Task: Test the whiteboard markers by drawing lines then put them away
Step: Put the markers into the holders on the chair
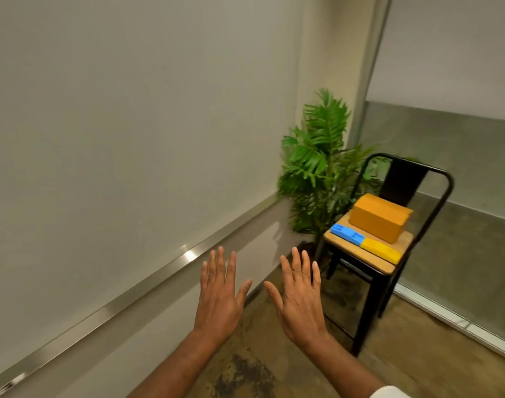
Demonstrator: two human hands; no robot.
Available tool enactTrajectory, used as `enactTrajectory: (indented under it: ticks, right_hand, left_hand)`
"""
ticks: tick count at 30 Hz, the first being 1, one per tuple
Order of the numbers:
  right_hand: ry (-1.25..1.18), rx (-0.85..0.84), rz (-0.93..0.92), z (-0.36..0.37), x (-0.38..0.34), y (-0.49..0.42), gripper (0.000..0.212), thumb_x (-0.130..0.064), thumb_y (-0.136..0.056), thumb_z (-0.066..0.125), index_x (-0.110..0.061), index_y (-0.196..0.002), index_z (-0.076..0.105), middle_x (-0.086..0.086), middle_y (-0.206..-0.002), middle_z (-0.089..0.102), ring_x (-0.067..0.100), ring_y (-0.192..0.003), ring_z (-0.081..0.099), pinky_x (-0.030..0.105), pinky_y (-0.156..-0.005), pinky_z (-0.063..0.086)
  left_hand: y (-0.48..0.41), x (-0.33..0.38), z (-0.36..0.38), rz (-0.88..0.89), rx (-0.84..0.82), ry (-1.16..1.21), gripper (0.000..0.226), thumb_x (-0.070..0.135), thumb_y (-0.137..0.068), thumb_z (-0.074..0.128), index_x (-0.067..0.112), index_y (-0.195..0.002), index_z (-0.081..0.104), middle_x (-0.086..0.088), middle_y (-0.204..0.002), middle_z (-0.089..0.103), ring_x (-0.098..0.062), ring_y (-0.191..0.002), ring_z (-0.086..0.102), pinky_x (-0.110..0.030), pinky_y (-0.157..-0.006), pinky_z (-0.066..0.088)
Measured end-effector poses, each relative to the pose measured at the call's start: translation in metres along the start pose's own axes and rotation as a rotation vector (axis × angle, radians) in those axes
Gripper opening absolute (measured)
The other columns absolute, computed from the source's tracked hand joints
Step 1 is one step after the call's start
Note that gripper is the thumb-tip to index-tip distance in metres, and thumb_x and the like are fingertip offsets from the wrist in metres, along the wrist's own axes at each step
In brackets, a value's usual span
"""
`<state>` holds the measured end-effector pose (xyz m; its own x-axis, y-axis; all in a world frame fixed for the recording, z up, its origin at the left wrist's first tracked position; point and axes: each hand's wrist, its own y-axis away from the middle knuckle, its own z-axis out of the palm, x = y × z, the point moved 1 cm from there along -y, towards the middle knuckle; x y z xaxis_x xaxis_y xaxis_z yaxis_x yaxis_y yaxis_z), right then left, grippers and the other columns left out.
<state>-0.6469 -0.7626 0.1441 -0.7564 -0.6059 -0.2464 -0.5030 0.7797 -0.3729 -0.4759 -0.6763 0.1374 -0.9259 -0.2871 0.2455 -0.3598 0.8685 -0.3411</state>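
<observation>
While left hand (219, 297) and right hand (298, 300) hover, fingers spread, gripping nothing, whiteboard (130, 124) fills 10 o'clock. Chair (400, 185) at 2 o'clock: orange box (379, 218), blue-yellow case (364, 242), possibly markers.

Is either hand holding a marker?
No, the left hand and right hand are both spread flat with straight fingers, holding nothing.

Orange box (379, 218); blue holder (346, 233), yellow holder (382, 250); black chair (395, 179), tan seat; green plant (320, 162); off-white whiteboard (116, 124), silver frame; mottled brown floor (245, 366).
</observation>
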Motion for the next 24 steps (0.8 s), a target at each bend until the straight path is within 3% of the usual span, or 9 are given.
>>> enactTrajectory:
  ticks: [10,16,24]
  right_hand:
    - [0.130,0.058,0.225,-0.031,0.170,-0.008,0.074,-0.065,-0.101,0.019,-0.015,-0.153,0.033,0.012,-0.165,0.012,0.028,-0.154,0.003,0.054,-0.121,0.016]
    - [0.163,0.068,0.361,-0.019,0.227,-0.025,0.075,-0.066,-0.100,0.023,-0.015,-0.155,0.029,0.011,-0.166,0.008,0.027,-0.154,0.000,0.055,-0.121,0.017]
    - [0.208,0.097,0.569,0.004,0.278,-0.075,0.076,-0.065,-0.101,0.014,-0.014,-0.154,0.030,0.010,-0.166,0.011,0.027,-0.154,0.001,0.052,-0.121,0.012]
  left_hand:
    - [-0.079,0.145,0.078,0.241,-0.097,0.067,0.074,0.064,-0.105,0.015,0.019,-0.164,0.006,-0.007,-0.171,-0.009,-0.021,-0.157,-0.015,-0.044,-0.126,-0.003]
    - [-0.140,0.190,0.127,0.399,-0.140,0.060,0.075,0.065,-0.105,0.010,0.018,-0.164,0.003,-0.008,-0.171,-0.013,-0.022,-0.157,-0.016,-0.041,-0.126,-0.007]
    - [-0.236,0.223,0.196,0.584,-0.230,0.098,0.076,0.063,-0.106,0.014,0.012,-0.163,0.012,-0.013,-0.171,0.005,-0.027,-0.159,0.000,-0.045,-0.125,0.004]
